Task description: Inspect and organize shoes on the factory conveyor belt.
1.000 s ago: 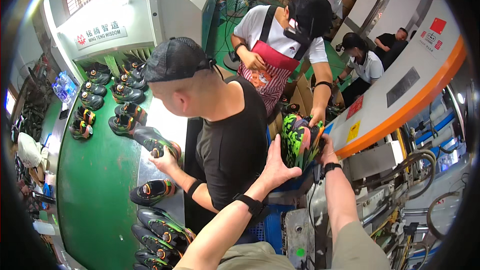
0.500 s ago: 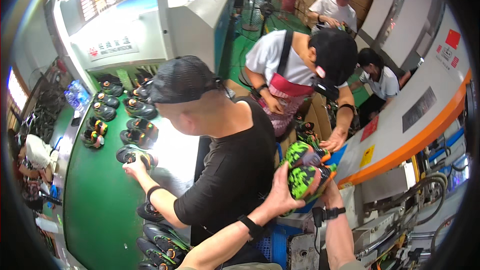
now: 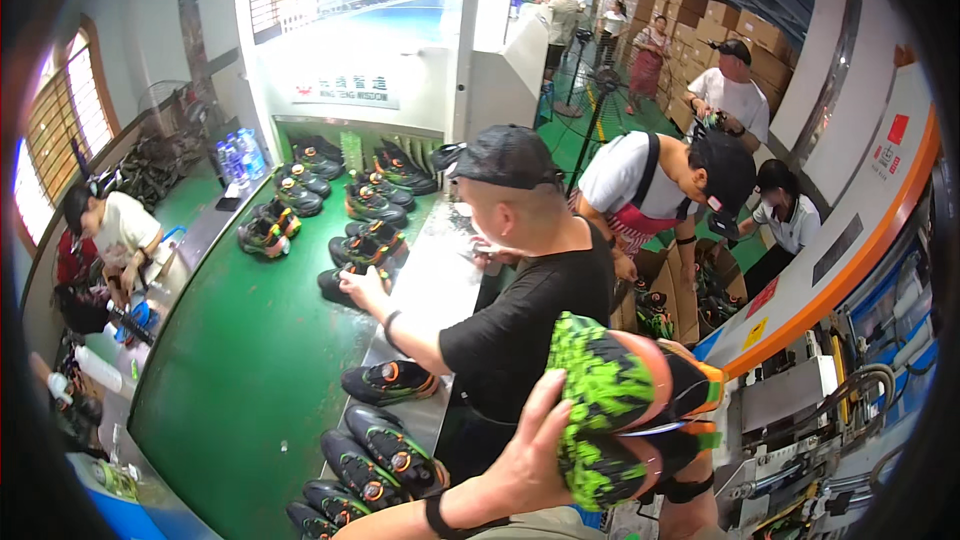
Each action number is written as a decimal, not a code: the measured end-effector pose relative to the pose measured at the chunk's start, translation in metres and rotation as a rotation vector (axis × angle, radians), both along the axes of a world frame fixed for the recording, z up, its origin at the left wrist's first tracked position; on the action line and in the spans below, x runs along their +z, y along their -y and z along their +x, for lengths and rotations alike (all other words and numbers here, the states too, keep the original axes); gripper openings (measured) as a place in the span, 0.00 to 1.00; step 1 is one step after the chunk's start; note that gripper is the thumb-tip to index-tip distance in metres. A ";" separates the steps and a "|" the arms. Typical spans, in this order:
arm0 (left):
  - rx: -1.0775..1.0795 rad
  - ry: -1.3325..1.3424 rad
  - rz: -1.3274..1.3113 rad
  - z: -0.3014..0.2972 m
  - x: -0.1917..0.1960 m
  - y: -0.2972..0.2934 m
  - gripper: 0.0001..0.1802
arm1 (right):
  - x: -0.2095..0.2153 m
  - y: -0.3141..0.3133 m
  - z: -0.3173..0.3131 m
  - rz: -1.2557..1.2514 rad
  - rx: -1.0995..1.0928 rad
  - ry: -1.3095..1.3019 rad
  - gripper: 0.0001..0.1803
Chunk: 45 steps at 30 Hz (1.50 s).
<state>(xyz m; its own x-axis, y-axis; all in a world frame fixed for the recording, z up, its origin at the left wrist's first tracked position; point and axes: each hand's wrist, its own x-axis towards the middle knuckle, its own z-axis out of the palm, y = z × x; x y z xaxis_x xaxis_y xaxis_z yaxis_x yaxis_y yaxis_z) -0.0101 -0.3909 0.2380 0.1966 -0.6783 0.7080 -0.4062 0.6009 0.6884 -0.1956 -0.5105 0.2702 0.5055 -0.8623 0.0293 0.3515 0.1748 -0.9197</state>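
In the lower right centre, a pair of green-and-black shoes (image 3: 608, 385) is being held up. The person's left hand (image 3: 522, 452) is reaching up from the lower edge, fingers clamping the pair's left side. The right forearm (image 3: 692, 513) is rising behind; its hand is hidden, its grip impossible to tell. Farther back, right of centre, a cardboard box (image 3: 682, 302) is holding dark shoes (image 3: 716, 290); cartons (image 3: 768, 33) are standing stacked at upper right.

- We see a barred window (image 3: 88, 90) at the far left.
- We find a cluster of water bottles (image 3: 238, 158) on a metal ledge (image 3: 198, 237).
- Near us is a person (image 3: 545, 280) in a black cap (image 3: 505, 153) and T-shirt (image 3: 550, 315).
- Further back, we see stacked brown boxes (image 3: 690, 10).
- On our right is a white panel (image 3: 875, 205) with an orange edge (image 3: 860, 287).
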 end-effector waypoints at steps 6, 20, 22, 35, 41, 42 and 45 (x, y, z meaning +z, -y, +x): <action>0.280 -0.003 0.177 0.043 -0.024 -0.135 0.59 | 0.036 -0.082 0.108 -0.226 0.582 0.001 0.51; 1.086 -0.172 0.120 0.081 -0.168 -0.363 0.66 | -0.080 -0.372 0.322 -0.586 1.363 0.344 0.40; 1.268 -0.212 0.163 0.066 -0.181 -0.389 0.67 | -0.110 -0.403 0.332 -0.530 1.464 0.356 0.36; 1.371 -1.067 0.791 -0.095 -0.277 -0.490 0.40 | -0.237 -0.416 0.331 -1.354 1.723 0.538 0.30; 1.112 -1.961 -0.304 -0.134 -0.300 -0.544 0.19 | -0.260 -0.444 0.295 -1.607 1.807 0.521 0.20; 0.970 -1.859 -0.160 -0.143 -0.303 -0.555 0.21 | -0.272 -0.450 0.285 -1.641 1.715 0.581 0.14; 0.932 -1.781 0.185 -0.129 -0.287 -0.542 0.32 | -0.281 -0.454 0.269 -1.804 1.672 0.690 0.11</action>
<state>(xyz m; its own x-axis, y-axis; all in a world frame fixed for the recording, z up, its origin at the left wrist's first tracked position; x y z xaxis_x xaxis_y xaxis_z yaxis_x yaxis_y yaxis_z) -0.1390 0.1514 -0.0490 0.7273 -0.0032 -0.6863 0.5793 0.5391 0.6114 0.0737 -0.0563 -0.0104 0.0227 0.9646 0.2627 0.9429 0.0667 -0.3263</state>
